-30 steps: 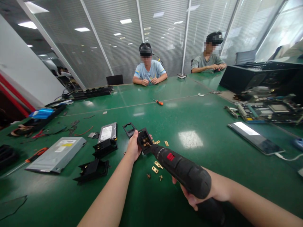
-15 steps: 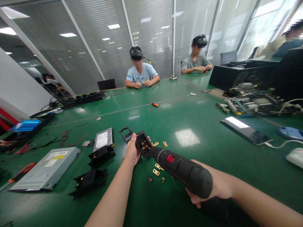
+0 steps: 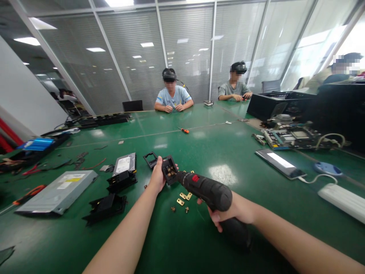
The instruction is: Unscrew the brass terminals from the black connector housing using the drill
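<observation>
Your left hand (image 3: 157,178) is wrapped around the small black plastic housing with brass terminals (image 3: 168,172), holding it up just above the green bench (image 3: 242,152), open face turned towards you. Your right hand (image 3: 232,211) is clenched on the grip of the black electric screwdriver with a red switch (image 3: 205,188), and its nose is pressed right up against the housing, though the bit itself is too small to make out. Below the tool, small brass contact pieces and screws (image 3: 181,198) lie scattered on the bench. Just left of your left hand sits an open black plastic frame (image 3: 150,159), and beyond it a silver hard drive (image 3: 124,164), more black plastic casing parts (image 3: 121,180) and a flat grey optical drive (image 3: 57,191). An orange-handled screwdriver (image 3: 184,130) lies well apart at mid-bench. Off to your right rest a dark smartphone on a white cable (image 3: 281,163) and a green circuit board (image 3: 293,136). Across the bench, a person in a light blue shirt (image 3: 173,96) and a person in a grey shirt (image 3: 235,88) sit with hands together.
</observation>
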`<control>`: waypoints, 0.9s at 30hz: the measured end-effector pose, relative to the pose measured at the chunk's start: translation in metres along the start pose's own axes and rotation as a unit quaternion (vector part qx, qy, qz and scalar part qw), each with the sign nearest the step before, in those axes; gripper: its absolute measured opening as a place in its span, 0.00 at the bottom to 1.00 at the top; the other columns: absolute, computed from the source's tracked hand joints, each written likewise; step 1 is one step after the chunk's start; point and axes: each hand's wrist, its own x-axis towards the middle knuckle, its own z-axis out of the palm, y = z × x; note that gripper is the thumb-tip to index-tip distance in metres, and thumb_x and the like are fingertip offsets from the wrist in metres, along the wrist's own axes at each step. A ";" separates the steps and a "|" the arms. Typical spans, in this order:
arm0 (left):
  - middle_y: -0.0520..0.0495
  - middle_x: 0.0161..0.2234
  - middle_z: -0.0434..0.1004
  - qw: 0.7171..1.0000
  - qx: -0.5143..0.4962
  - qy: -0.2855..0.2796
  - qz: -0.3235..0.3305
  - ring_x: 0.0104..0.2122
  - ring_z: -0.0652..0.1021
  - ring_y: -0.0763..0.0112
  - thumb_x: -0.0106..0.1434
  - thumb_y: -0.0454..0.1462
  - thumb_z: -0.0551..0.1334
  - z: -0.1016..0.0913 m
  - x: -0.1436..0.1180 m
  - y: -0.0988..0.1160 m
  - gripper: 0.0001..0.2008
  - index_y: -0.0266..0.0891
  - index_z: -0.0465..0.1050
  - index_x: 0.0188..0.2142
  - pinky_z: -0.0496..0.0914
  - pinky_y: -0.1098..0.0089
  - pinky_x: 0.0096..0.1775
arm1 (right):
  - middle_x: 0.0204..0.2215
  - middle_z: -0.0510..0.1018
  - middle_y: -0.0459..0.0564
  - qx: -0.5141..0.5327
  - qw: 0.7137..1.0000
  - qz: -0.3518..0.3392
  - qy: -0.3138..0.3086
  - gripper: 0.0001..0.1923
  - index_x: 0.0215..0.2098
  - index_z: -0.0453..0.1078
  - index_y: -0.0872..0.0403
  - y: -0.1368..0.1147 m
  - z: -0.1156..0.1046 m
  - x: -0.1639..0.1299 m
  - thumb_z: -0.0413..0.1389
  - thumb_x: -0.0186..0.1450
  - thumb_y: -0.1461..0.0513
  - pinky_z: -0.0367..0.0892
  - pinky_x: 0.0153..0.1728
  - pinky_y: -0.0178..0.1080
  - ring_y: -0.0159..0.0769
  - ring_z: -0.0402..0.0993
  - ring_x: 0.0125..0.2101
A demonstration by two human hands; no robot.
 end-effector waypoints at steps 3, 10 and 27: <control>0.34 0.36 0.86 1.000 0.000 -0.005 0.015 0.35 0.88 0.53 0.73 0.61 0.54 -0.002 0.000 -0.002 0.31 0.35 0.74 0.46 0.83 0.56 0.38 | 0.21 0.80 0.42 -0.002 1.000 -0.005 -0.006 0.34 0.47 0.70 0.55 0.002 0.000 0.002 0.78 0.48 0.57 0.71 0.21 0.34 0.34 0.77 0.18; 0.34 0.35 0.86 1.000 0.016 0.002 0.018 0.34 0.87 0.55 0.75 0.59 0.50 -0.002 0.000 -0.002 0.30 0.35 0.73 0.44 0.82 0.59 0.37 | 0.21 0.78 0.40 0.008 1.000 -0.004 -0.021 0.36 0.48 0.70 0.55 0.005 -0.001 0.006 0.78 0.47 0.56 0.70 0.21 0.35 0.35 0.76 0.19; 0.34 0.35 0.86 1.000 0.013 0.007 0.017 0.34 0.88 0.55 0.75 0.56 0.56 -0.002 0.000 0.000 0.25 0.35 0.74 0.42 0.83 0.60 0.38 | 0.18 0.79 0.44 0.001 0.996 0.025 -0.086 0.29 0.33 0.68 0.54 0.008 -0.008 0.021 0.78 0.42 0.57 0.72 0.19 0.34 0.36 0.77 0.17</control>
